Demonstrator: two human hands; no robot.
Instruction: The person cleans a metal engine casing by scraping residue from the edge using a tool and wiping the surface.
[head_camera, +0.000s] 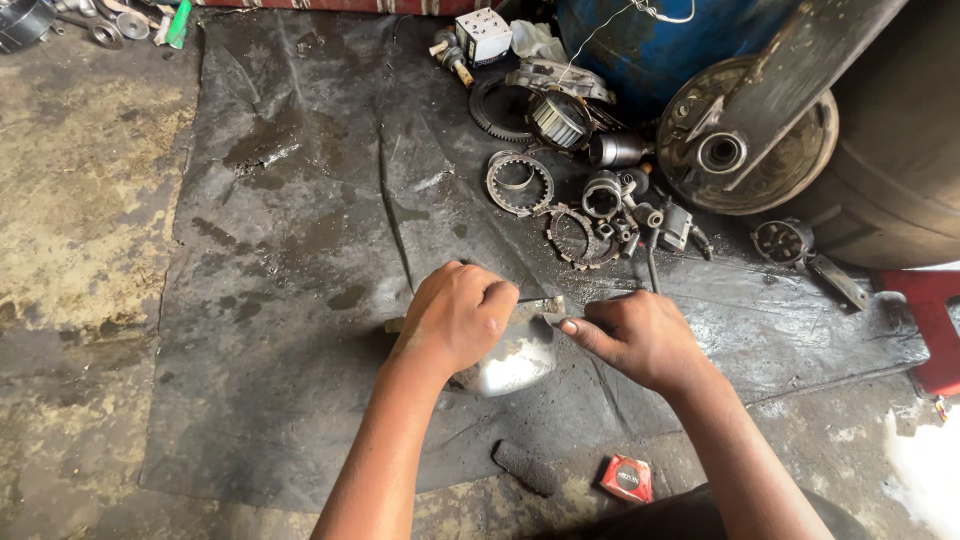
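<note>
Down on floor: left hand (455, 315) fisted, grip closed over shiny metal part (515, 362) lying mid-mat on dark oily mat (290, 300). Right hand (640, 338) just beside at 3 o'clock, fingers curled, thumb and forefinger pinching part's edge; what's pinched too small to tell. Toothed rings (520, 183), gears clustered at 12 o'clock, well apart. Small red box (627, 477) at 5 o'clock, near mat edge. Blue drum (640, 45) at 1 o'clock.
</note>
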